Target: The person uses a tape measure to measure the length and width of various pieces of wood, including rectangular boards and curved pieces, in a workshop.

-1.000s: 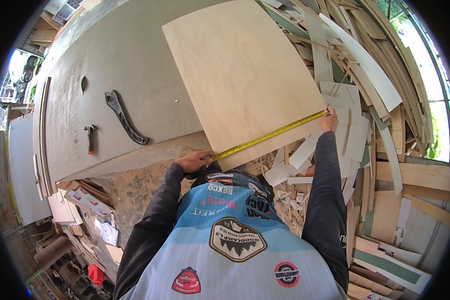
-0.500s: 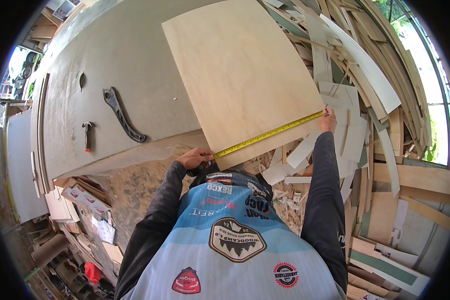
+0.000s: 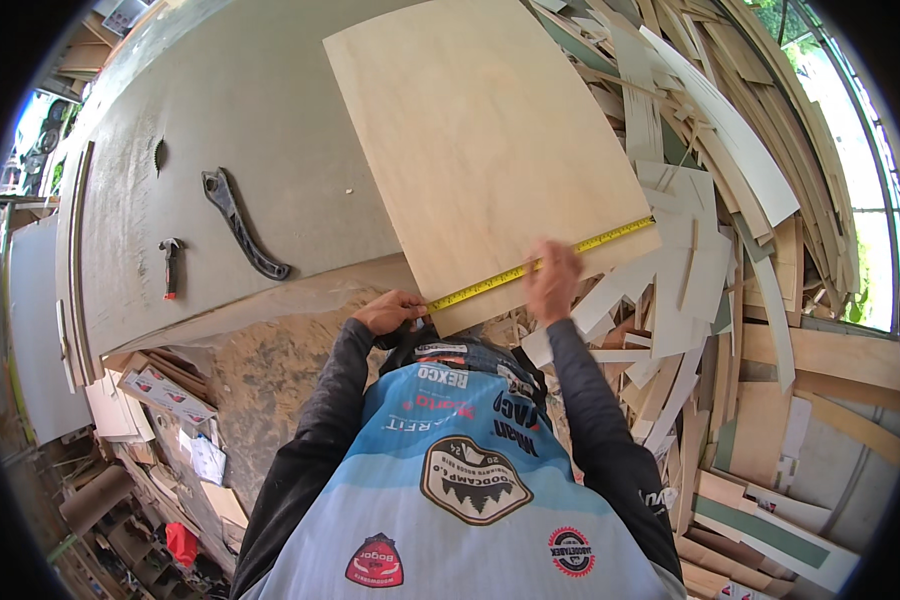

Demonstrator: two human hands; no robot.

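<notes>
A pale plywood panel (image 3: 480,130) lies on the workbench, its right part jutting past the bench edge. Across the panel's near end stretches a yellow tape measure (image 3: 480,290), reaching from the left edge to the right edge. At the left edge my left hand (image 3: 390,311) is closed on the tape measure, whose case is mostly hidden by the hand. Over the middle of the tape is my right hand (image 3: 554,281), smeared by motion; whether it touches the tape or holds anything does not show.
On the grey workbench (image 3: 280,100) lie a small hammer (image 3: 171,268), a dark curved handle-like tool (image 3: 242,228) and a small dark leaf-shaped piece (image 3: 159,156). Heaped wood offcuts (image 3: 690,230) fill the right side. Boxes (image 3: 165,388) stand below the bench at left.
My right hand has left the panel's right edge and moved left to the middle of the tape. The tape's far end stays at that edge. My left hand holds its place.
</notes>
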